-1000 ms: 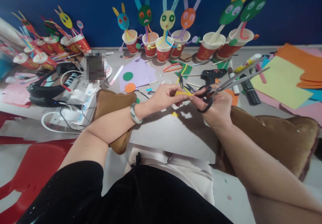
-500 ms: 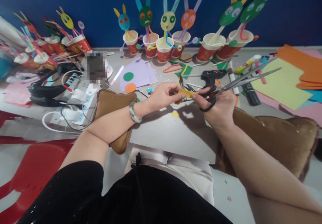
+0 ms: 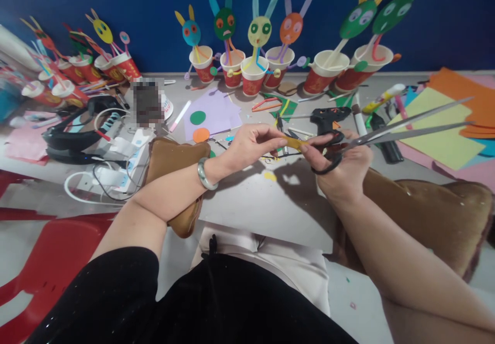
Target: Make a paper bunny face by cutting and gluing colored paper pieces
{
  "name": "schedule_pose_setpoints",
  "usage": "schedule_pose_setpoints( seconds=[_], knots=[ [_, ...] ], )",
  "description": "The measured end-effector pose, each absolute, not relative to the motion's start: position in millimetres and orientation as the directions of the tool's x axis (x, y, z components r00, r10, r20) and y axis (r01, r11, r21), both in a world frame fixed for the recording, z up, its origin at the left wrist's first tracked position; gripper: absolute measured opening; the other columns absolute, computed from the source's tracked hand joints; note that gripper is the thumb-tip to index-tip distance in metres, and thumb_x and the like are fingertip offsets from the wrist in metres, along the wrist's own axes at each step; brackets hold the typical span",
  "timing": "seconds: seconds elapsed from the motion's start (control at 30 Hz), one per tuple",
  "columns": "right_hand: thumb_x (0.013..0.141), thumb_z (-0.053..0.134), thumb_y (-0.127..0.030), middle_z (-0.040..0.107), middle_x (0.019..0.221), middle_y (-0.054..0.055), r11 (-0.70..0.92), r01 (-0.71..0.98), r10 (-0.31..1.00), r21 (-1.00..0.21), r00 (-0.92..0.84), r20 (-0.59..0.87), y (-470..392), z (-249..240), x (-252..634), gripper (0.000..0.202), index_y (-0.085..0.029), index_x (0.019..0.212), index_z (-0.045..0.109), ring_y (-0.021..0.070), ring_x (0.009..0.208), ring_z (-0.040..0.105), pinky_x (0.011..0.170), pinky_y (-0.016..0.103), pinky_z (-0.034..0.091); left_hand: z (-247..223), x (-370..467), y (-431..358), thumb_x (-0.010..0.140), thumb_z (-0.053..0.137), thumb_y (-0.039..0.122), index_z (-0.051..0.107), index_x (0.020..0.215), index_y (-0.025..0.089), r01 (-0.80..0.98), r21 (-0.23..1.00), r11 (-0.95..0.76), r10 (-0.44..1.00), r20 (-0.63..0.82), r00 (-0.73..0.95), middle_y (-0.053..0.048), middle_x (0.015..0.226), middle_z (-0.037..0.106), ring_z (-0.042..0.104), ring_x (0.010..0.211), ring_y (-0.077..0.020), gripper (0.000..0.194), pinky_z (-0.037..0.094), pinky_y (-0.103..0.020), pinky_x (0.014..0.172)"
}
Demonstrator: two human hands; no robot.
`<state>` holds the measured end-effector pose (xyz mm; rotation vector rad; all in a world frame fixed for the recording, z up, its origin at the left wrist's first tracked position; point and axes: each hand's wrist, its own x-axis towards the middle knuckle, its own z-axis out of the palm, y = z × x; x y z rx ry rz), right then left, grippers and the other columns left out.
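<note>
Between my two hands, above the table, is a small strip of yellow paper [image 3: 294, 142]. My left hand [image 3: 255, 147] pinches its left end with thumb and fingertips. The thumb and fingers of my right hand [image 3: 346, 171] meet the strip's other end. That same hand also holds a pair of scissors [image 3: 386, 134], with black handles round the fingers and the parted blades pointing away to the right. Below the strip, a yellow paper scrap [image 3: 270, 176] lies on the table [image 3: 266, 207].
Red paper cups [image 3: 253, 78] with paper rabbit figures line the back wall. A black glue gun [image 3: 328, 117] lies beyond my right hand. Coloured paper sheets [image 3: 436, 132] are at the right. Brown cushions [image 3: 421, 210] flank me, and a power strip [image 3: 135, 161] with cables lies left.
My right hand has shifted slightly right, and the scissors' blades now reach farther right. The yellow strip has moved a little to the right, still between both hands.
</note>
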<state>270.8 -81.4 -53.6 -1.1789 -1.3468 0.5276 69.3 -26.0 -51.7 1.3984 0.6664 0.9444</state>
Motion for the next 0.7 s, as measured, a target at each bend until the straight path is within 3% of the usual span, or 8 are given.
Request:
schedule_pose_setpoints(
  seconds=[0.23,0.4,0.7],
  knots=[
    [0.072,0.096,-0.042,0.074,0.079,0.001,0.410,0.270,0.833,-0.871,0.279,0.478,-81.1,-60.8,269.4,0.033,-0.029,0.080,0.067,0.0224,0.067,0.069,0.061,0.039,0.056,-46.4,68.9,-28.0,0.074,0.093,0.067,0.081,0.092,0.015,-0.161,0.985,-0.066,0.854,0.139,0.501,-0.003,0.081,0.079,0.070,0.068,-0.0097,0.056,0.059,-0.024,0.066],
    [0.077,0.096,-0.043,0.075,0.080,0.004,0.394,0.298,0.838,-0.869,0.272,0.473,-85.1,-53.6,268.2,0.033,-0.029,0.078,0.066,0.0263,0.073,0.071,0.071,0.045,0.060,-46.8,68.5,-28.6,0.075,0.092,0.067,0.081,0.093,0.016,-0.152,0.986,-0.065,0.857,0.134,0.498,-0.003,0.082,0.079,0.070,0.069,-0.0101,0.055,0.060,-0.025,0.067],
    [0.075,0.096,-0.042,0.074,0.078,0.004,0.400,0.309,0.830,-0.863,0.276,0.484,-86.1,-49.6,267.4,0.033,-0.028,0.078,0.067,0.0239,0.068,0.068,0.066,0.042,0.058,-48.2,69.1,-29.0,0.076,0.092,0.066,0.080,0.093,0.016,-0.161,0.984,-0.075,0.854,0.147,0.499,-0.003,0.080,0.078,0.070,0.068,-0.0103,0.055,0.059,-0.025,0.065]
  ],
)
